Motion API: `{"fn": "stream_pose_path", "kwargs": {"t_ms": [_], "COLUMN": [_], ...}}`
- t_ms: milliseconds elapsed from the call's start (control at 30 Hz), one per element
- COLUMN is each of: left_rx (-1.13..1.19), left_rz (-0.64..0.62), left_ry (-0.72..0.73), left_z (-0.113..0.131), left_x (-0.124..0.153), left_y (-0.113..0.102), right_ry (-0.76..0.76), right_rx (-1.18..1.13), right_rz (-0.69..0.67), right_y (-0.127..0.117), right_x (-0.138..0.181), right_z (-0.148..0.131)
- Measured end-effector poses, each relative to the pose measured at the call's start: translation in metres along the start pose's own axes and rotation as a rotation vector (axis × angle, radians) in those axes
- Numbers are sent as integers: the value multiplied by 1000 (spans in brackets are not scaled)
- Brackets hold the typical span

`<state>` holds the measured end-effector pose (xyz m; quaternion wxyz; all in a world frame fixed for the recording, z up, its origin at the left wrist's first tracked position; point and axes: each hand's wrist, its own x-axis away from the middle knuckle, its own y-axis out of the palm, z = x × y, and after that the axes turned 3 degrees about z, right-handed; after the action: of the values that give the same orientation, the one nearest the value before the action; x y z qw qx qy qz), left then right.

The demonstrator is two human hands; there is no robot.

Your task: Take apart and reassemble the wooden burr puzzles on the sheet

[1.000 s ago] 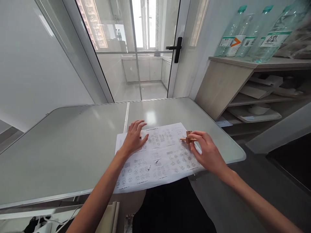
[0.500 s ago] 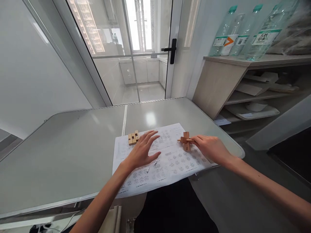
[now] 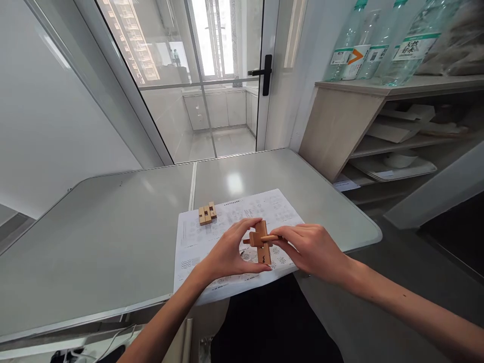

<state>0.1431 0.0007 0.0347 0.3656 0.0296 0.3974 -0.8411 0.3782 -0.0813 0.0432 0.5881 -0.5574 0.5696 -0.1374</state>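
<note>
A wooden cross-shaped puzzle (image 3: 261, 240) is held up between both hands over a printed instruction sheet (image 3: 212, 237). My left hand (image 3: 230, 252) pinches its left side and bottom with thumb and fingers. My right hand (image 3: 310, 247) grips the horizontal bar from the right. Several loose wooden blocks (image 3: 207, 213) lie together on the sheet's far left corner, apart from both hands.
The sheet lies on a grey folding table (image 3: 113, 227) whose near edge runs just under my arms. A wooden shelf unit (image 3: 351, 126) with water bottles (image 3: 378, 40) on top stands at the right. A glass door (image 3: 212, 75) is behind the table.
My right hand has carried the puzzle from the sheet's right side toward the middle. My left hand left the blocks, moved right, and now holds the puzzle too.
</note>
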Motion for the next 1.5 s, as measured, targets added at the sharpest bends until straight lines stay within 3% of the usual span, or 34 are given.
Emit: {"fn": "stream_pose_path", "kwargs": {"t_ms": [200, 367, 467, 700, 967, 1267, 1367, 1500], "left_rx": [-36, -21, 5, -10, -54, -29, -15, -4], "left_rz": [125, 206, 227, 222, 228, 268, 272, 243], "left_ry": [-11, -22, -24, 19, 34, 33, 42, 52], "left_z": [4, 2, 1, 10, 20, 19, 19, 17], "left_x": [3, 10, 15, 18, 16, 19, 21, 22], "left_y": [0, -5, -8, -8, -11, -17, -15, -13], "right_ry": [42, 146, 133, -9, 17, 146, 118, 146], "right_rx": [10, -255, -348, -251, -194, -489, -493, -479], "right_rz": [58, 8, -12, 89, 192, -8, -78, -68], "right_y": [7, 4, -2, -8, -7, -1, 4, 8], "right_x": [-1, -8, -12, -14, -13, -13, -9, -9], "right_z": [-5, -10, -14, -26, -29, -23, -23, -27]}}
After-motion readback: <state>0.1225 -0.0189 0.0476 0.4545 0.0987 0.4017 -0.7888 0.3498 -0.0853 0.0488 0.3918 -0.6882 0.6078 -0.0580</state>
